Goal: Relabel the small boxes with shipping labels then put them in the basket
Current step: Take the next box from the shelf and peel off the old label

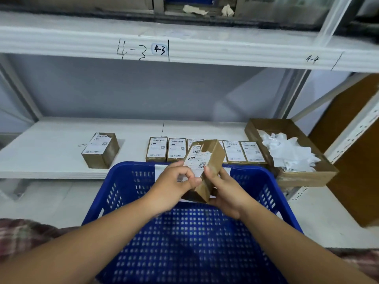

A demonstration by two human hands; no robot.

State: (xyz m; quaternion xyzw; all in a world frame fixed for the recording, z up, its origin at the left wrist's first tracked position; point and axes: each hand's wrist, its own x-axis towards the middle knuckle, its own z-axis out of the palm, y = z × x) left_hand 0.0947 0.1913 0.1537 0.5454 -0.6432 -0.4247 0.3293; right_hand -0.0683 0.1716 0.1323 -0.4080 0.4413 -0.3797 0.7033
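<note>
Above the blue perforated plastic basket (114,193), the right hand (227,191) grips the small brown cardboard box (214,158) with curled fingers while the left hand (174,181) pinches its white paper label (196,161), which may tear if peeled unevenly.

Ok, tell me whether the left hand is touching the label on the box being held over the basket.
Touching. The head view shows the left hand with its fingers pinching the lower edge of the label on the held box.
</note>
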